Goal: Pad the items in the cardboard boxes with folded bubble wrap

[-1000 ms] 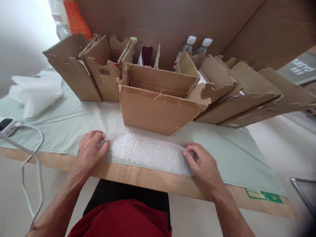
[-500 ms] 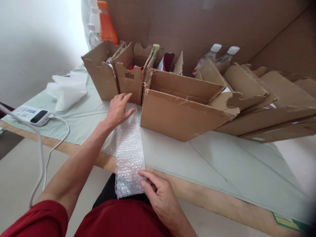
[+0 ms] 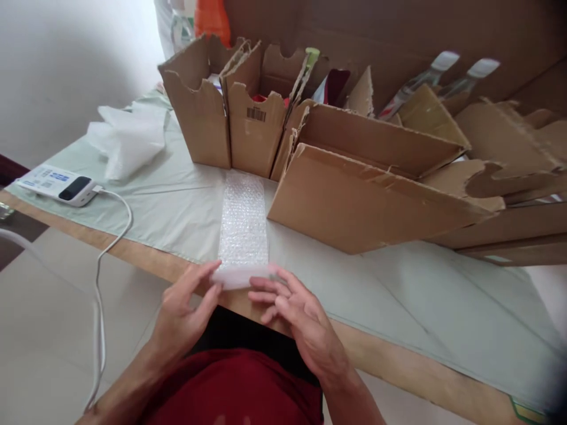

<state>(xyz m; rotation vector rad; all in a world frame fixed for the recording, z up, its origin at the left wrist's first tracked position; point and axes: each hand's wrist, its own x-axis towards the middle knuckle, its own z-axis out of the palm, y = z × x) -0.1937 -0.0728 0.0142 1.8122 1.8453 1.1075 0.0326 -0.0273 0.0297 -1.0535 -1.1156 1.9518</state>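
A strip of bubble wrap (image 3: 243,218) lies lengthwise on the cloth-covered table, its far end close to the cardboard holders. Its near end is folded or rolled over into a whitish, blurred edge at the table's front. At the left end of that fold, my left hand (image 3: 183,310) grips the wrap between thumb and fingers. My right hand (image 3: 305,321) holds the fold's right end, its fingers curled in front of it and slightly smeared by motion.
Cardboard holders (image 3: 257,136) line the back, with bottles (image 3: 469,77) behind. A wide cardboard box (image 3: 367,200) stands right of the strip. Crumpled white plastic (image 3: 128,141) lies left, near a white device (image 3: 57,183) with a cable (image 3: 128,218).
My left hand has come back from the strip's far end to its near end. That near end is now folded up between both hands. The view has shifted too.
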